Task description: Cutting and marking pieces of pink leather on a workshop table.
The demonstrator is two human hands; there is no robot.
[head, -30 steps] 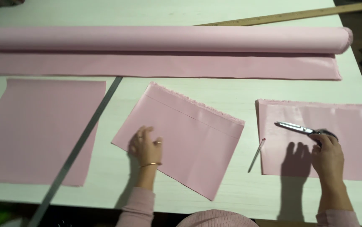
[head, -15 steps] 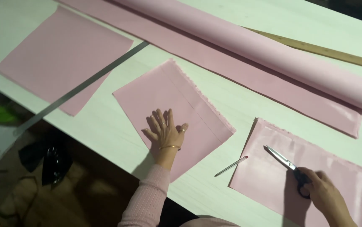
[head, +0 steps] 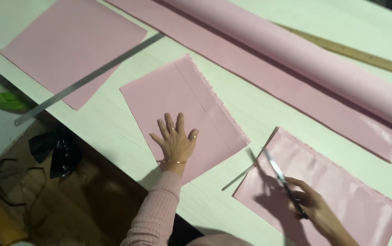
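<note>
Left hand lies flat, fingers spread, on the middle pink fabric piece on the table. Right hand grips scissors over the right fabric piece, shifted slightly left since before; left hand unchanged.

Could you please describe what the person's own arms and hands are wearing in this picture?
The left arm wears a snug, ribbed pink sleeve down to the wrist. A thin gold-coloured bangle circles that wrist, and the left hand shows a ring on one finger. The right hand is bare, with no glove; its sleeve is out of view.
</note>
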